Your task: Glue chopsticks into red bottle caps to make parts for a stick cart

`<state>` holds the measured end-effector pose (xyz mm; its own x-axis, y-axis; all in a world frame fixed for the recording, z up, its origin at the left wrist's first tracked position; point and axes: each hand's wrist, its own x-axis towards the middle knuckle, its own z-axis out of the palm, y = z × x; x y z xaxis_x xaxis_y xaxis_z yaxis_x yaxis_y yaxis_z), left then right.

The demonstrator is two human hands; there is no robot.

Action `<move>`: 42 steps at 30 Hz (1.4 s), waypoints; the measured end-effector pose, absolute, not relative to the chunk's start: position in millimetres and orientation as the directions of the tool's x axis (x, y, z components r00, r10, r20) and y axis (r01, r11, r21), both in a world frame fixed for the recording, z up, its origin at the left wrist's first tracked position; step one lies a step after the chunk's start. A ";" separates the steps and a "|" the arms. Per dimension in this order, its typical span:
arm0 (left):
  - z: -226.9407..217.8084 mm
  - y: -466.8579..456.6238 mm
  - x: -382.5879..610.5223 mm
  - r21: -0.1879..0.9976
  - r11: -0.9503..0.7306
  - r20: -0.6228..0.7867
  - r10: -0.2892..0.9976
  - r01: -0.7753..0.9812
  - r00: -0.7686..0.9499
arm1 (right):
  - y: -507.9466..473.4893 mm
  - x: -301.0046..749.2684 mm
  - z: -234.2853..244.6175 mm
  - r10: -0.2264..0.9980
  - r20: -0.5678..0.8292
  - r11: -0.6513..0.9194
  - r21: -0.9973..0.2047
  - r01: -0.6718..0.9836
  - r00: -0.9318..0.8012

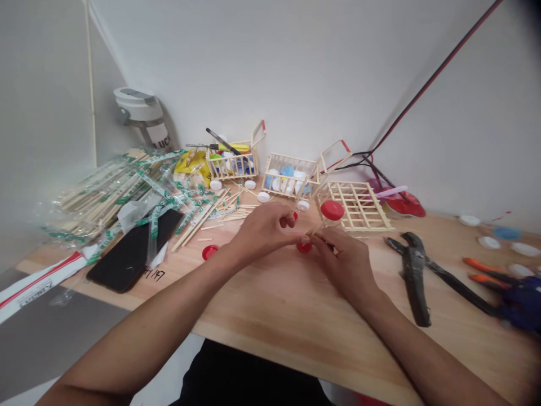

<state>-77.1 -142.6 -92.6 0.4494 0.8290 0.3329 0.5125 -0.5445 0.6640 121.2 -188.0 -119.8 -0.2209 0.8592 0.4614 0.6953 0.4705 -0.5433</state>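
My left hand (268,226) reaches in from the left, fingers curled and thumb stretched to meet the other hand's fingertips; whatever it grips is hidden. Opposite it, my right hand (344,256) pinches a thin wooden stick (323,225). A red bottle cap (332,210) stands just above those fingers, seemingly at the stick's end. Another red cap (304,247) shows below the fingertips, and part of a third pokes out behind my left hand. On the wood by my left forearm lies a separate red cap (209,252). A wooden stick grid (359,206) rests behind my right hand.
Two small stick carts (232,163) (291,175) with cap wheels hold bottle caps. Wrapped chopsticks (101,192), a phone (133,254) and a jar (143,118) occupy the left. Right are black-handled pliers (414,276), orange-handled pliers (486,273) and loose caps (489,242).
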 end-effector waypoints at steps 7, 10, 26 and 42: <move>-74.5 -150.8 -78.4 0.747 -0.477 0.442 0.877 0.462 0.190 | -187.2 120.5 -122.2 0.843 0.488 0.496 -0.547 0.674 -0.226; -71.3 -152.4 -80.5 0.796 -0.438 0.454 0.889 0.418 0.068 | -187.2 121.0 -122.4 0.850 0.475 0.489 -0.549 0.678 -0.229; -77.0 -144.0 -84.5 0.872 -0.373 0.421 0.902 0.316 -0.096 | -186.3 120.5 -122.2 0.862 0.454 0.471 -0.558 0.683 -0.224; -73.7 -142.0 -86.2 0.915 -0.326 0.367 0.917 0.238 -0.156 | -187.4 120.5 -120.9 0.862 0.455 0.475 -0.567 0.673 -0.224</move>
<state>-86.2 -142.0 -73.7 -0.1561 0.9168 0.3675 0.2381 -0.3262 0.9148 120.5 -187.4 -120.9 -0.2243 0.8617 0.4552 0.6726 0.4749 -0.5675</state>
